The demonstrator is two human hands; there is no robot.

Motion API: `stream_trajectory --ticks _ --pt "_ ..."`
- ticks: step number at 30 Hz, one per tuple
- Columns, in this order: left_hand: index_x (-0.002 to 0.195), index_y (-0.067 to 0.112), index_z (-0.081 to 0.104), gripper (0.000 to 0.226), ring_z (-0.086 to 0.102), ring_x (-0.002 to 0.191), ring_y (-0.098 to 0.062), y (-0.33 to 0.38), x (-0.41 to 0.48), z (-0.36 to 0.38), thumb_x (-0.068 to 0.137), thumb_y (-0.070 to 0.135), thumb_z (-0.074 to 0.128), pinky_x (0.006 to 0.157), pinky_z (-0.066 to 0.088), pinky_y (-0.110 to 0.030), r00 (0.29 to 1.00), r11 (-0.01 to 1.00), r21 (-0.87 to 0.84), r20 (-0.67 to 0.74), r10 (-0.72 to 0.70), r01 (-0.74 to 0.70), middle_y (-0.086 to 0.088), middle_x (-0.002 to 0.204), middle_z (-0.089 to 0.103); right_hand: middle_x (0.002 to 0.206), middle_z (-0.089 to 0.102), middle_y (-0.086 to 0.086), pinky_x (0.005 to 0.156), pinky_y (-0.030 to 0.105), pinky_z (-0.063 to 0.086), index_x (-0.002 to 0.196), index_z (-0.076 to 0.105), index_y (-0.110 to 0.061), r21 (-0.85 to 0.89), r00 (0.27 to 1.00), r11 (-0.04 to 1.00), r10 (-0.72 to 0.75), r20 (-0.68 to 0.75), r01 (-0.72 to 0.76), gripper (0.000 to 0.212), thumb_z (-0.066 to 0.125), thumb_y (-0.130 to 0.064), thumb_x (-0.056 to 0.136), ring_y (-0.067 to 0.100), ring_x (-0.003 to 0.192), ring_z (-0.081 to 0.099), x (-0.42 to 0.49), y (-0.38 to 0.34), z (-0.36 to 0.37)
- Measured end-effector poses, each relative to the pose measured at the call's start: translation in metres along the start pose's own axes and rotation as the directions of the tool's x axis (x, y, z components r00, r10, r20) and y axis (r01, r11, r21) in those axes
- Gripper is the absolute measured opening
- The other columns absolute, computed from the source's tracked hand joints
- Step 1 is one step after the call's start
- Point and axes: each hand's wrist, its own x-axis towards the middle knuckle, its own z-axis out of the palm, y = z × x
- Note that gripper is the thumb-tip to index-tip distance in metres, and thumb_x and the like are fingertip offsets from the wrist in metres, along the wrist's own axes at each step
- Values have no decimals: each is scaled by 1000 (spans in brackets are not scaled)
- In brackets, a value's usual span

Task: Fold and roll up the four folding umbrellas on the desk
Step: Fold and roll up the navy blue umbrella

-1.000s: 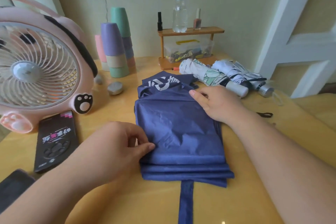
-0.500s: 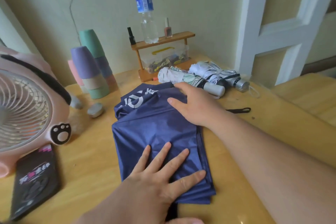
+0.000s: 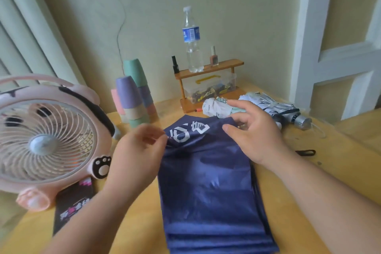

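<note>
A navy blue umbrella point(image 3: 208, 187) with white lettering lies flattened in layered folds on the wooden desk point(image 3: 321, 171), running from the middle toward me. My left hand point(image 3: 138, 156) pinches the fabric at its far left corner. My right hand point(image 3: 251, 132) rests at the far right corner, thumb and forefinger at the cloth edge, other fingers spread. Behind them lie two rolled umbrellas: a white floral one point(image 3: 216, 107) and a white black-striped one point(image 3: 274, 107) with a silver handle.
A pink desk fan point(image 3: 45, 140) stands at the left with a black box point(image 3: 70, 206) before it. Stacked pastel cups point(image 3: 134, 97) and a wooden shelf point(image 3: 206, 70) carrying a water bottle point(image 3: 191, 41) stand at the back. A black strap point(image 3: 306, 152) lies right.
Both hands moved from the near and middle fabric to the umbrella's far end. My left hand went from pressing flat to pinching the far left corner. The camera tilted up.
</note>
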Motion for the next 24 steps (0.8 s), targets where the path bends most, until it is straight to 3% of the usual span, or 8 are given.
stream_trajectory --ticks 2,5,8,10,14,16,18,24 --pt "94 28 69 7 66 81 -6 -4 32 0 89 29 74 63 46 -23 978 983 47 103 -183 179 12 91 72 89 76 -21 68 20 50 105 68 -37 -6 1000 1000 -14 23 14 39 74 -3 87 6 70 66 -3 -4 -4" --pt "106 17 68 27 67 89 -20 -9 57 5 88 36 77 72 52 -32 874 926 -2 331 -355 377 -5 104 74 87 78 -8 75 32 55 89 74 -24 25 994 999 -33 105 30 32 75 7 83 19 78 71 -7 -13 -12" --pt "110 20 64 38 70 86 -21 -9 62 13 80 31 86 73 58 -34 853 942 110 402 -333 317 -3 102 72 81 77 10 80 32 57 85 75 -9 150 967 988 -10 256 -30 12 79 2 81 19 79 72 -11 -20 -20" --pt "106 18 67 34 70 74 -19 -9 62 16 78 16 88 67 60 -31 869 948 19 395 -299 318 -5 100 74 81 75 16 82 39 59 81 76 -5 254 951 959 39 307 -122 4 75 -9 81 26 79 71 -11 -21 -19" --pt "93 16 72 20 64 57 -10 -14 57 18 80 4 82 57 52 -24 931 960 -79 276 -239 269 2 81 75 72 74 1 70 29 54 70 74 -15 73 993 990 119 25 -120 22 71 -3 88 11 68 66 -4 -18 -14" --pt "89 14 72 15 63 60 -11 -17 52 17 82 3 81 65 54 -30 949 951 -163 224 -224 262 5 72 73 75 73 -9 73 26 50 79 73 -22 -78 986 985 152 -64 -157 14 72 -10 87 3 69 65 -1 -17 -13" --pt "88 11 72 12 64 63 -13 -18 47 15 84 2 79 71 54 -36 954 925 -266 205 -219 270 1 72 74 87 70 -13 80 26 51 97 71 -26 -206 971 949 240 -11 -237 10 75 -24 87 1 84 65 -2 -14 -12" --pt "87 7 69 13 63 69 -22 -15 29 6 83 -4 76 71 51 -37 967 756 -605 193 -165 250 -8 77 70 91 69 -14 88 28 47 131 53 -37 -322 941 914 306 144 -248 46 69 -51 89 4 95 64 -7 -16 -3"
